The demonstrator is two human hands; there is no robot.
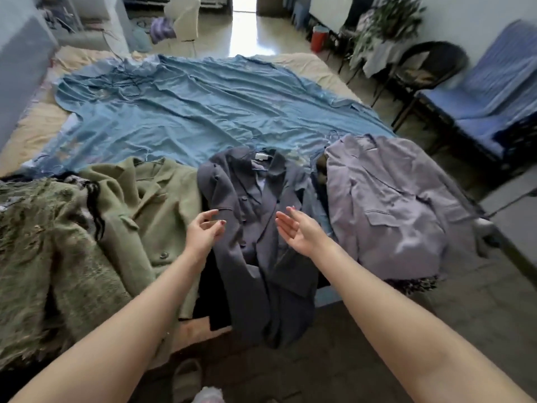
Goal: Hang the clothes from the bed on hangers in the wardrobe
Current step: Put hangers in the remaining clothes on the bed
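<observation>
- Dark grey blazer laid face-up at the near edge of the bed, hem draped over the edge; a hanger seen at its collar.
- Left hand held above the blazer's left side, fingers loosely curled, nothing grasped.
- Right hand held above the blazer's right lapel, palm turned inward, fingers released and straight.
- Olive green coat laid just left of the blazer; lilac blazer just right.
- Fuzzy green garment at far left.
- Blue sheet spread behind.

Glossy floor with doorway glare, dark wicker chair, blue-covered seat, pale walls.
</observation>
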